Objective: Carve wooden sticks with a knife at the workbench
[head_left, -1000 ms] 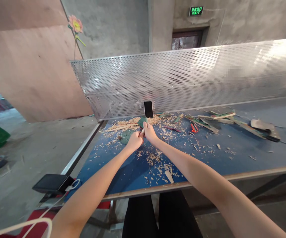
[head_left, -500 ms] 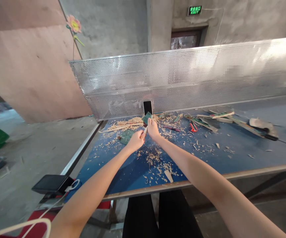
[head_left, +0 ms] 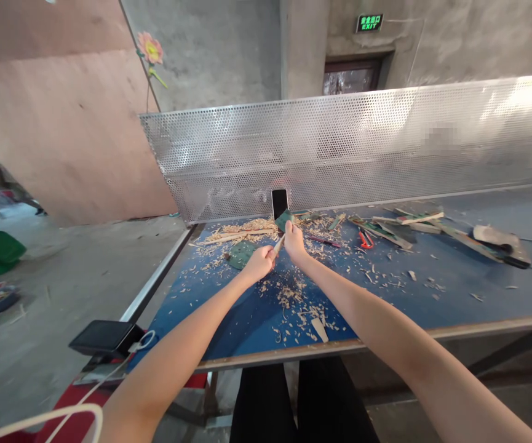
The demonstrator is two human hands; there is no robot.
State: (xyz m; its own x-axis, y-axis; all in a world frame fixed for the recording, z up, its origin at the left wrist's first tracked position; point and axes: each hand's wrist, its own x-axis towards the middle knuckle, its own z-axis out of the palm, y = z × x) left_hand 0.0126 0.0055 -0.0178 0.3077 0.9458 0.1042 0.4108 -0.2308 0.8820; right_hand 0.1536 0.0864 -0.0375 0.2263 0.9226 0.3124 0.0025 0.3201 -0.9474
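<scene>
Above the blue tabletop [head_left: 242, 332], my left hand [head_left: 259, 264] is closed around the lower end of a slim pale wooden piece [head_left: 279, 245], which slants up to the right. My right hand [head_left: 294, 244] sits just beyond it, fingers closed on a flat dark green piece [head_left: 285, 219] that sticks out past the fingertips; its material cannot be made out. The wood's upper end meets the right hand, and whether those fingers touch it is hidden. Below both hands lie scattered wood shavings [head_left: 288, 295]. A dark green flat pad [head_left: 242, 254] is left of my left hand.
A phone [head_left: 280, 202] leans against the perforated metal screen [head_left: 247, 147]. Red-handled cutters [head_left: 365, 239], wooden strips [head_left: 385, 231] and a glove-like beige item [head_left: 496, 237] lie to the right. A pale wood offcut [head_left: 320, 330] is near the front edge. A black device [head_left: 106, 338] stands at left.
The view has turned slightly left. My hands have drawn a little apart, and more of the wooden piece shows between them. Both grips look the same.
</scene>
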